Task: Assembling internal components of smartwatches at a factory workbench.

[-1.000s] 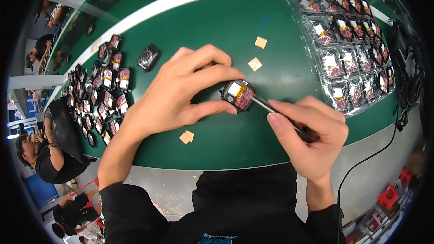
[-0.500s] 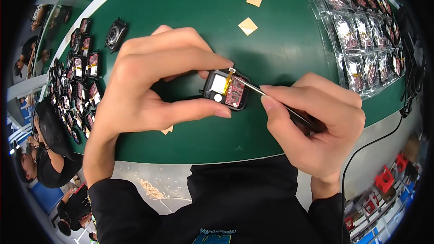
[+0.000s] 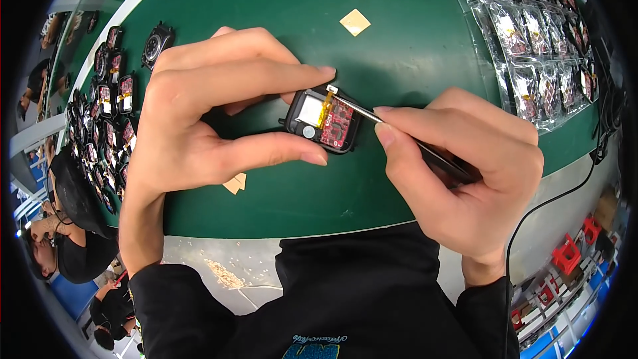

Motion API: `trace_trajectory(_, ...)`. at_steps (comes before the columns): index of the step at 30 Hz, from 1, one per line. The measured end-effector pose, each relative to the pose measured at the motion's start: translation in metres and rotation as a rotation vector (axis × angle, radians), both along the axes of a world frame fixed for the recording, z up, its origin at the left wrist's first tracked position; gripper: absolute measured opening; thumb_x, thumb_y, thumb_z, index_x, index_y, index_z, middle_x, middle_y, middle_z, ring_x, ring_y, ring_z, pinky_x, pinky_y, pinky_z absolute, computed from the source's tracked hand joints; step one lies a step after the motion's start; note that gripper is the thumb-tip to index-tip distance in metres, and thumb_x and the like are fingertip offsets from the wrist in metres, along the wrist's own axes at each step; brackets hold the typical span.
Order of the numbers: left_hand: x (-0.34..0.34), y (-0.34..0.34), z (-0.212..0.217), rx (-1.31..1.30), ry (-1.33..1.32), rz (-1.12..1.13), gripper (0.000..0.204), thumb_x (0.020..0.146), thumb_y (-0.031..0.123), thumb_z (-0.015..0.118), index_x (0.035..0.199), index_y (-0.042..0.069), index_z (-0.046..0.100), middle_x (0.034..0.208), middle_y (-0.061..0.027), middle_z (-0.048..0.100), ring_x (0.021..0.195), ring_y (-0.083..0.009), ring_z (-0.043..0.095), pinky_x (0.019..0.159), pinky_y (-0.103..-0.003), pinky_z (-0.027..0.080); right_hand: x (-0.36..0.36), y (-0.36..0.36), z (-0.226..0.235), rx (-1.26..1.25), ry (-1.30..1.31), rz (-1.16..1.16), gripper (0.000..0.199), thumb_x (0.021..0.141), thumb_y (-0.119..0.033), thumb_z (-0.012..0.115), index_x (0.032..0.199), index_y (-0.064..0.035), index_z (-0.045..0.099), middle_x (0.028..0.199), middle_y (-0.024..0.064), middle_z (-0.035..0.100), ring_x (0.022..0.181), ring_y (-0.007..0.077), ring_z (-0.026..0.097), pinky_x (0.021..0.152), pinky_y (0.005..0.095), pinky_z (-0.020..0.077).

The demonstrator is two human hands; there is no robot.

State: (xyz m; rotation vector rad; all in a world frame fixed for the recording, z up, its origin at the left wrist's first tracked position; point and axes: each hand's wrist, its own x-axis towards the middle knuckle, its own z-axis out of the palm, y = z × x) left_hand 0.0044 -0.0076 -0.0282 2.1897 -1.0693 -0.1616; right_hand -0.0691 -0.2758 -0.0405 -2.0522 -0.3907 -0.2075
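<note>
Green surface (image 3: 412, 53) underneath, with a workshop floor and other people far down at the left rim. Left hand (image 3: 199, 113) closed around a small black open-backed module (image 3: 323, 119), index finger along its top edge, thumb under its lower edge, held just above the mat near the middle of the view. Right hand (image 3: 465, 173) shut on slim tweezers (image 3: 399, 134), tips touching the module's upper right corner beside the orange ribbon. Likely very light and rigid in the plastic shell, but fragile inside: exposed red circuit board, thin flex ribbon, white square part. Best held by the outer black rim only, never across the board. Rows of similar modules (image 3: 109, 103) well apart at left, bagged parts (image 3: 531, 33) at right, tan paper squares (image 3: 355, 22) beyond.
</note>
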Motion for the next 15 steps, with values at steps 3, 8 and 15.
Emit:
trace_trajectory(3, -0.0004, -0.0014, 0.0015, 0.002, -0.016, 0.019, 0.074, 0.060, 0.039, 0.103, 0.119, -0.002, 0.085, 0.093, -0.0057, 0.076, 0.075, -0.0133, 0.057, 0.059, -0.027, 0.035, -0.0008, -0.0004, -0.0008, -0.008, -0.059, -0.026, 0.022, 0.078, 0.012, 0.083, 0.098, 0.0040, 0.085, 0.068, 0.0049, 0.066, 0.055, 0.0077, 0.056, 0.050, 0.0239, 0.0353)
trace_trajectory(8, -0.0003, 0.0012, 0.0010, -0.003, -0.047, 0.012, 0.072, 0.059, 0.038, 0.103, 0.117, -0.001, 0.086, 0.093, -0.0059, 0.077, 0.075, -0.0129, 0.057, 0.058, -0.027, 0.035, -0.0034, 0.0022, -0.0050, -0.019, -0.122, -0.057, 0.028, 0.075, 0.012, 0.085, 0.101, 0.0033, 0.086, 0.071, 0.0051, 0.067, 0.055, 0.0074, 0.054, 0.050, 0.0240, 0.0346)
trace_trajectory(15, 0.0011, 0.0004, -0.0007, -0.025, -0.012, 0.009, 0.069, 0.059, 0.036, 0.104, 0.114, -0.002, 0.086, 0.090, -0.0060, 0.076, 0.069, -0.0122, 0.054, 0.058, -0.028, 0.035, -0.0017, 0.0028, -0.0071, -0.064, -0.168, -0.024, 0.032, 0.072, 0.012, 0.088, 0.103, 0.0030, 0.087, 0.075, 0.0044, 0.068, 0.055, 0.0070, 0.051, 0.049, 0.0248, 0.0325)
